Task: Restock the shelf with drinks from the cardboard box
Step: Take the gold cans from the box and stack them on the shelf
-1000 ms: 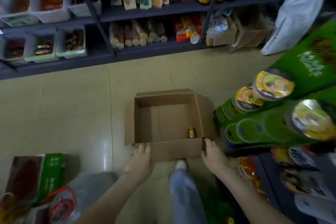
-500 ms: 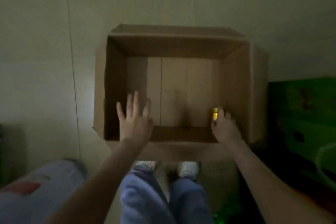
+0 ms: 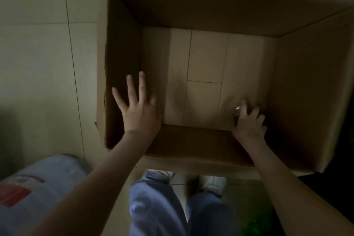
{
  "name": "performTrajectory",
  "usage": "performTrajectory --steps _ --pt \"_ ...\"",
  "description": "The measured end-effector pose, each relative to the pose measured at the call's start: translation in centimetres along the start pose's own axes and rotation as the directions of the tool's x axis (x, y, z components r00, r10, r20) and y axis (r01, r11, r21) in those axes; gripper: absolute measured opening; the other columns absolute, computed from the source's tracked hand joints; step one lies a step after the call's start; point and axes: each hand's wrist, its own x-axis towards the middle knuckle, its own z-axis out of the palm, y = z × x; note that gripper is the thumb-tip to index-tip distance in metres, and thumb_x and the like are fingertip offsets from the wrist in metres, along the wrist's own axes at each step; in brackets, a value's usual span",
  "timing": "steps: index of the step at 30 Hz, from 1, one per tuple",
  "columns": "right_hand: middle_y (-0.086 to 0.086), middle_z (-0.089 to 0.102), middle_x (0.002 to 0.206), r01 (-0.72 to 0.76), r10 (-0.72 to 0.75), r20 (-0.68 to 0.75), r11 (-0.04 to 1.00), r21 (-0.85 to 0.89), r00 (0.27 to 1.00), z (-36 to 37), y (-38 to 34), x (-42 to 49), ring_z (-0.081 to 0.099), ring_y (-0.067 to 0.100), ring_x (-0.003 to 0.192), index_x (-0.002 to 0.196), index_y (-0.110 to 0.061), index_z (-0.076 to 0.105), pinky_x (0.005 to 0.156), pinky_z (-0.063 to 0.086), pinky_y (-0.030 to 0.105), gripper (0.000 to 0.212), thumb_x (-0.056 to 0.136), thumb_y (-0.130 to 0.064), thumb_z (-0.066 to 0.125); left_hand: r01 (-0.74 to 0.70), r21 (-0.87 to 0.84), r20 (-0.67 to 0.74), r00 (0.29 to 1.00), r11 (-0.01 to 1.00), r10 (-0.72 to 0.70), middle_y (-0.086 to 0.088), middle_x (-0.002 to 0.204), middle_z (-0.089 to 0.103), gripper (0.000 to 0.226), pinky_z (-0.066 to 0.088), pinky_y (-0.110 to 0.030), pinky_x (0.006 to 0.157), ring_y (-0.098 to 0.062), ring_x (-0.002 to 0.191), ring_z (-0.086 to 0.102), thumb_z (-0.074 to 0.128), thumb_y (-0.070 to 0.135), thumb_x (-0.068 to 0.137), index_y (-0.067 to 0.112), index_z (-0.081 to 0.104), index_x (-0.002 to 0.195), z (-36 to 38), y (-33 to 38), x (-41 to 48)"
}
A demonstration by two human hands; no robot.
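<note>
Sunk deeper into the brown cardboard box (image 3: 122, 59), right hand (image 3: 249, 122) was curled round a shiny-capped drink (image 3: 237, 110), left hand (image 3: 139, 111) splayed empty; upright lifting was advised.

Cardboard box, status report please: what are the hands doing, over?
Left hand open, fingers spread, inside brown cardboard box. Right hand grips small metal-topped drink container, near right corner. Nothing blocking visible.

The tiled floor (image 3: 38, 63) bears the cardboard box (image 3: 191, 5) and a bluish bag (image 3: 47, 178).

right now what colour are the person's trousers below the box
Light blue, like faded denim; the trousers show best in the head view, below the cardboard box.
</note>
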Motion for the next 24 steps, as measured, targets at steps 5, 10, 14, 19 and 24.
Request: performTrajectory --steps 5,10,14,19,24 --pt "0.02 0.021 0.146 0.085 -0.085 0.009 0.993 -0.086 0.996 0.2 1.3 1.3 0.028 0.041 0.132 0.148 -0.028 0.011 0.105 0.034 0.057 0.075 0.091 -0.025 0.06 -0.134 0.007 0.065 0.989 0.991 0.133 -0.015 0.155 -0.025 0.045 -0.02 -0.063 0.102 -0.038 0.142 -0.023 0.037 0.04 0.097 0.024 0.038 0.139 -0.6 0.7 -0.8" --pt "0.015 0.043 0.128 0.304 -0.334 -0.15 0.933 -0.195 0.93 -5.1 0.6 -5.9 0.042 0.035 0.117 0.142 -0.029 0.032 0.099 0.039 0.049 0.069 0.083 -0.036 0.067 -0.229 -0.053 0.094 0.968 0.972 0.233 -0.017 0.156 -0.022 0.057 -0.021 -0.06 0.102 -0.036 0.142 -0.023 0.037 0.036 0.097 0.023 0.019 0.149 -5.6 0.1 -4.1" --pt "0.016 0.058 0.095 0.431 -0.443 -0.384 0.894 -0.122 0.81 -12.7 -1.1 -17.4 0.058 0.038 0.088 0.13 -0.025 0.056 0.094 0.046 0.055 0.084 0.053 -0.019 0.087 -0.351 -0.209 0.058 0.927 0.913 0.37 -0.015 0.158 -0.014 0.071 -0.015 -0.053 0.112 -0.03 0.145 -0.018 0.042 0.033 0.094 0.023 0.004 0.152 -15.6 -1.1 -9.0" --pt "0.017 0.055 0.106 0.464 -0.368 -0.441 0.877 0.129 0.819 -23.3 1.1 -34.9 0.058 0.04 0.094 0.142 -0.024 0.035 0.084 0.049 0.047 0.095 0.061 -0.027 0.084 -0.465 -0.651 0.023 0.778 0.6 0.628 -0.009 0.151 0.028 0.083 0.022 -0.04 0.116 -0.023 0.139 0.026 0.058 0.037 0.082 0.022 0.015 0.151 -30.7 -3.2 -16.4" --pt "0.006 0.055 0.123 0.365 0.066 -0.437 0.446 0.817 0.897 -29.9 7.2 -49.8 0.059 0.029 0.108 0.14 -0.021 0.026 0.085 0.047 0.033 0.085 0.073 -0.024 0.078 -0.256 -0.931 0.019 0.68 0.262 0.733 0.001 0.129 0.058 0.06 0.044 -0.021 0.098 -0.008 0.113 0.058 0.073 0.031 0.079 0.023 0.045 0.132 -43.9 -4.3 -24.8"
